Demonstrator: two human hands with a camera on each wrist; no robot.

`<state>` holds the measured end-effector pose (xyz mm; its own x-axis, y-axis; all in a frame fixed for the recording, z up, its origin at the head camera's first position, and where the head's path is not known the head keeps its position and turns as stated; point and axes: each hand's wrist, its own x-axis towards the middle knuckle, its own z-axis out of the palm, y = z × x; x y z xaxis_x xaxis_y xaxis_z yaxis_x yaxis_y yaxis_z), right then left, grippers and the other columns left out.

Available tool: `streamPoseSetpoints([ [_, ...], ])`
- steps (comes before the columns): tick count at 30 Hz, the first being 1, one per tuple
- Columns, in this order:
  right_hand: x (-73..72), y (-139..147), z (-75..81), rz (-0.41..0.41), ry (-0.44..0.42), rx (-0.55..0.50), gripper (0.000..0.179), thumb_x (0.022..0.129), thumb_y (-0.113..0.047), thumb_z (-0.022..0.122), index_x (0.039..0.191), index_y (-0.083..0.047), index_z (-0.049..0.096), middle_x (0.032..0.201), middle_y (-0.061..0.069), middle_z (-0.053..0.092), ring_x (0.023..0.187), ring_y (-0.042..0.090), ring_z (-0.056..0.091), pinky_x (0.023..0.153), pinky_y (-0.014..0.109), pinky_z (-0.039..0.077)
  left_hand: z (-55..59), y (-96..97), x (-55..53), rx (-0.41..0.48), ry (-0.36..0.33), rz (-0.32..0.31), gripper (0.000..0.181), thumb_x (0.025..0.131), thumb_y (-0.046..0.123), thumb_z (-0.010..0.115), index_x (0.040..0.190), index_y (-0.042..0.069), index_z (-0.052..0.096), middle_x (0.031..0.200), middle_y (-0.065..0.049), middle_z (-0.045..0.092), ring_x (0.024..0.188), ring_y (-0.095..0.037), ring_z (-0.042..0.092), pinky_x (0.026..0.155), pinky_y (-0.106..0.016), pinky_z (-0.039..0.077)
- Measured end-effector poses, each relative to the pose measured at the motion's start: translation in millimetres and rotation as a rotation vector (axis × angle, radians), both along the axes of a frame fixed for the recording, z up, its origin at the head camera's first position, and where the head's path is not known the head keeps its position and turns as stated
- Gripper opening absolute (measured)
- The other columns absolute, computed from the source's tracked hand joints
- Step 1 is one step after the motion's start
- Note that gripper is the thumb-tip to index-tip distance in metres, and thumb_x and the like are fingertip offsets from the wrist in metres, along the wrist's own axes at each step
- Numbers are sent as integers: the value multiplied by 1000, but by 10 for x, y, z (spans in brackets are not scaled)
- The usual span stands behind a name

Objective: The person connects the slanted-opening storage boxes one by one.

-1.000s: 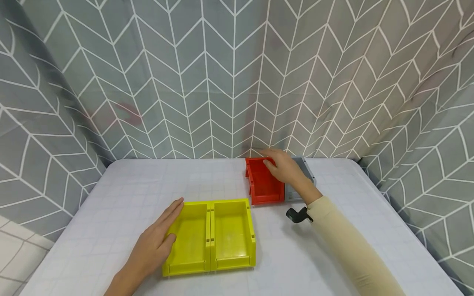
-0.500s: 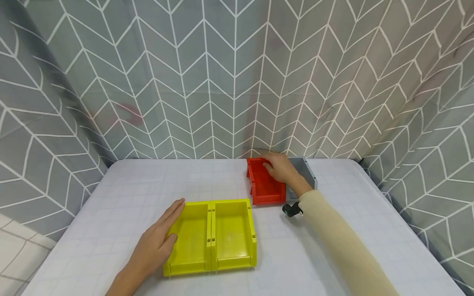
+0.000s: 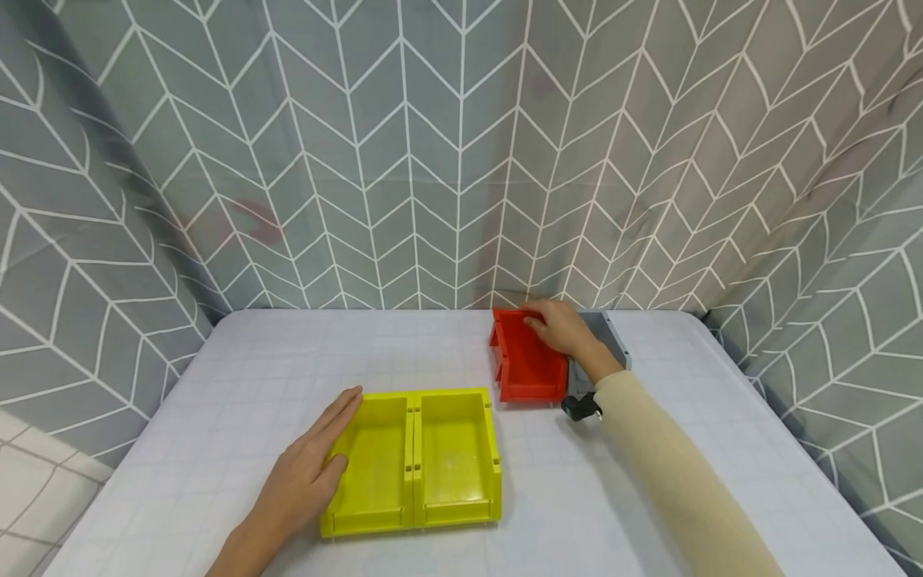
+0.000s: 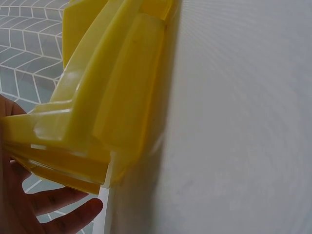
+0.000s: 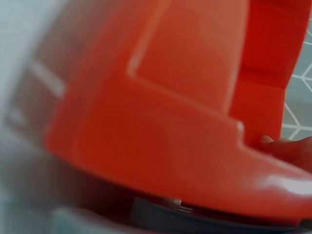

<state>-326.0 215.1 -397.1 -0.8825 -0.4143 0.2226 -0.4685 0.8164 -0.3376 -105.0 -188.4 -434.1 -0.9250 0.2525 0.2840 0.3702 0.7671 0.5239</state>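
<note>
The red bin (image 3: 532, 373) sits toward the far edge of the tabletop (image 3: 238, 385), right of the middle, with a gray bin (image 3: 609, 342) just to its right. The right hand (image 3: 564, 328) holds it near the back right corner, the grip pinched on the wall with the thumb inside. Two yellow bins (image 3: 454, 449) stand side by side nearer the person. The left hand (image 3: 303, 477) rests along the left one's outer side, its grip loose, fingers extended, thumb at the rim.
</note>
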Motion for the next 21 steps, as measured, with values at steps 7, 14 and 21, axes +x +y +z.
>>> streamPoseSetpoints([
  [7,-49,61,10,25,-20,-4,24,100,-8,67,121,1,73,110,17,73,99,36,66,95,52,54,-14,-8,1,-11,13,-1,79,91,-3,57,164,14,33,170,7,24,151,-22,33,116,-54,36],
  [14,-20,125,10,39,-35,-130,25,99,-2,65,122,5,73,114,21,73,99,36,66,92,52,56,9,0,11,-25,35,11,78,91,-2,59,163,12,35,169,6,26,149,-24,36,115,-54,38],
  [21,26,114,89,48,-53,-205,27,99,0,65,125,5,72,116,21,72,97,35,67,90,51,59,8,-20,14,-28,44,16,77,90,-2,59,163,12,37,169,6,27,148,-24,38,114,-54,39],
])
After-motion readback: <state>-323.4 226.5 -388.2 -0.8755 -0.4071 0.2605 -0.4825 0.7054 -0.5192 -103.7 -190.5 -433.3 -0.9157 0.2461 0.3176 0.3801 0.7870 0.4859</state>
